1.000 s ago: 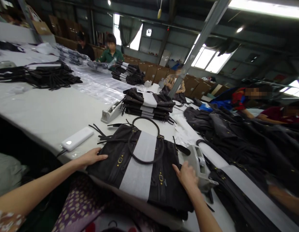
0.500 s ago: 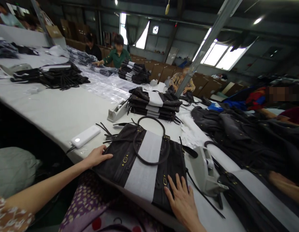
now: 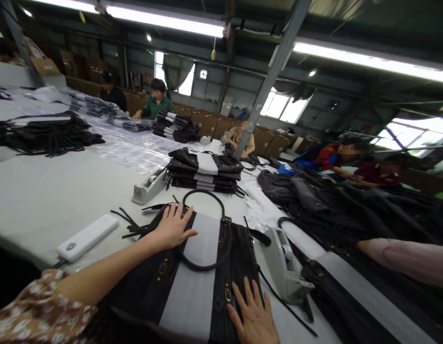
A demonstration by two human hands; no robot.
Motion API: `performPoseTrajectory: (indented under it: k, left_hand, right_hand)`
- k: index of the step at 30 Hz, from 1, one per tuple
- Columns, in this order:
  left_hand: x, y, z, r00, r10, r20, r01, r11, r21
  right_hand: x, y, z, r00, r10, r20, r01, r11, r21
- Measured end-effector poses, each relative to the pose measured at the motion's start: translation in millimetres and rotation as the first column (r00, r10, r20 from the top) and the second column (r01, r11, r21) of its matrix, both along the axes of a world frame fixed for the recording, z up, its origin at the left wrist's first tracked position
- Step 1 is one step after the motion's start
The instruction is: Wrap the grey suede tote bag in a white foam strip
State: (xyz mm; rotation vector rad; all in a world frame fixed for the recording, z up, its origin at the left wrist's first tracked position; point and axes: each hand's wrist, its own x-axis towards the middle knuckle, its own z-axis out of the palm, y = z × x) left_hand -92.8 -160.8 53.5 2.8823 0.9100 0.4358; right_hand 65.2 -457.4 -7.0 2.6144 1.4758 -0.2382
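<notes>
A black handbag (image 3: pixel 139 282) with round handles and small gold buckles lies flat in front of me. Around its middle runs a white paper band (image 3: pixel 193 282). My left hand (image 3: pixel 174 226) rests spread on the bag's upper left part, beside a handle base and the band. On the lower right part of the bag lies my right hand (image 3: pixel 253 310), palm down, fingers apart, close to a buckle. Neither hand grips anything.
Beyond the bag stands a stack of banded black bags (image 3: pixel 205 174). Tape dispensers (image 3: pixel 150 185) flank the area, one at right (image 3: pixel 286 267). A white power bank-like device (image 3: pixel 88 237) lies left. A co-worker's arm (image 3: pixel 404 255) reaches over another bag (image 3: pixel 329 296). Co-workers sit farther back.
My left hand has moved from the bag's left edge up onto its upper part near the handle. My right hand stays on the lower right. The view has tilted up and turned right.
</notes>
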Motion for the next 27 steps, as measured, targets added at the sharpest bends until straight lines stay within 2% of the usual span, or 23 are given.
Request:
performPoseTrajectory:
  k: [3,6,8,10,12,15,17,19,21,23,25,27]
  left_hand:
    - [23.0,13.8,-47.6,0.996,0.071,-0.056,-0.073,0.996,-0.05]
    - [25.3,22.0,-94.7,0.99,0.098,-0.102,-0.105,0.993,-0.06]
    - [22.5,24.6,-116.1,0.989,0.109,-0.105,-0.113,0.993,-0.036]
    - [20.8,25.6,-127.3,0.988,0.119,-0.094,-0.121,0.992,-0.017]
    - [21.2,26.0,-130.8,0.989,0.127,-0.082,-0.128,0.992,-0.011]
    - [23.6,26.7,-130.2,0.989,0.133,-0.07,-0.134,0.991,-0.013]
    - [24.5,27.1,-128.6,0.989,0.136,-0.063,-0.137,0.99,-0.024]
    - [24.6,27.0,-126.7,0.989,0.134,-0.056,-0.137,0.99,-0.045]
    - [24.1,26.9,-124.2,0.99,0.13,-0.051,-0.133,0.989,-0.069]
    - [23.5,27.1,-121.5,0.991,0.124,-0.051,-0.128,0.988,-0.088]
    - [22.7,27.6,-118.7,0.992,0.118,-0.05,-0.122,0.987,-0.101]
    - [21.9,28.2,-115.9,0.993,0.109,-0.047,-0.114,0.988,-0.108]
  right_hand:
    - [-1.3,-3.5,8.5,0.996,-0.006,-0.085,0.007,1.0,0.002]
    - [-0.5,-6.2,11.9,0.987,-0.013,-0.161,0.014,1.0,0.008]
    - [1.0,-5.7,13.8,0.979,-0.02,-0.201,0.022,1.0,0.007]
    - [4.0,-0.9,19.2,0.975,-0.02,-0.223,0.021,1.0,0.001]
    - [10.8,9.9,30.3,0.974,-0.018,-0.224,0.024,0.999,0.022]
    - [32.8,38.0,55.1,0.97,-0.031,-0.241,0.07,0.986,0.153]
    - [54.5,63.1,69.9,0.975,-0.054,-0.214,0.115,0.952,0.282]
    - [76.4,90.8,76.0,0.989,-0.091,-0.113,0.129,0.912,0.39]
    - [93.1,117.4,69.0,0.995,-0.104,0.01,0.088,0.891,0.445]
    - [102.6,138.7,49.0,0.991,-0.067,0.113,0.012,0.903,0.43]
    - [107.4,151.5,21.2,0.988,-0.034,0.15,-0.02,0.937,0.348]
    - [111.6,156.0,-6.3,0.991,-0.047,0.122,0.017,0.972,0.236]
